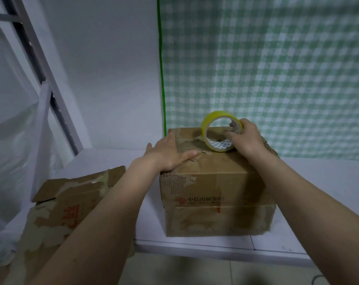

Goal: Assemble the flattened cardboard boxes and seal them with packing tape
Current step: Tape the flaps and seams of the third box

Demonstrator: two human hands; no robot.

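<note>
Nearest, at lower left, a worn flattened brown cardboard box with red print (pixel 71 204) is seen lying on the white table (pixel 310 182), partly hidden by the left forearm. Just beyond, an assembled brown cardboard box with torn, peeling surfaces (pixel 211 198) stands upright on the table near its front edge. The left hand (pixel 170 155) is laid flat on the top's near-left corner, fingers straight and pressed down. Farther back on the top, a yellow roll of packing tape (pixel 210 130) is held on edge by the right hand (pixel 244 136), whose fingers are curled through its core and round its rim. Behind, a green-and-white checked curtain (pixel 277 68) is hung beside a white wall (pixel 112 68).
</note>
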